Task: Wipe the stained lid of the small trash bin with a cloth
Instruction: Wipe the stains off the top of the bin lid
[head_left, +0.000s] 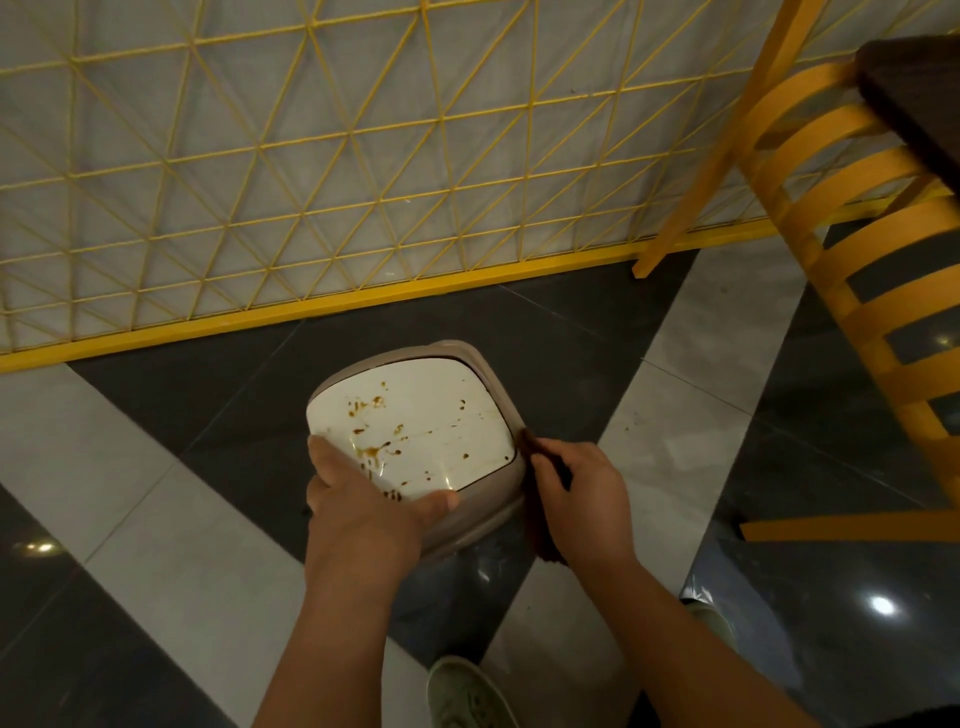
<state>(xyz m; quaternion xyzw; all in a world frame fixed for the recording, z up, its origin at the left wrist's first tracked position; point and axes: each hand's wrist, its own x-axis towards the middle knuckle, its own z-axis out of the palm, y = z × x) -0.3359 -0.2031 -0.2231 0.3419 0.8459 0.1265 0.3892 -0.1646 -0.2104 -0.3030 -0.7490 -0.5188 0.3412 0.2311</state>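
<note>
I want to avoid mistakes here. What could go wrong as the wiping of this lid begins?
1. The left hand covers stains at the near edge of the lid, so they may be missed.
2. The dark cloth in the right hand hangs beside the bin; it might smear the brown spots instead of lifting them.

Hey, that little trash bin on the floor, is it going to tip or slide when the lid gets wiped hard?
Probably, if left unbraced. The trash bin looks like small, thin plastic, so likely light. It stands on glossy floor tile, which suggests it may slide. The left hand grips its rim, likely to steady it, while the right hand holds the cloth at the lid edge.
</note>
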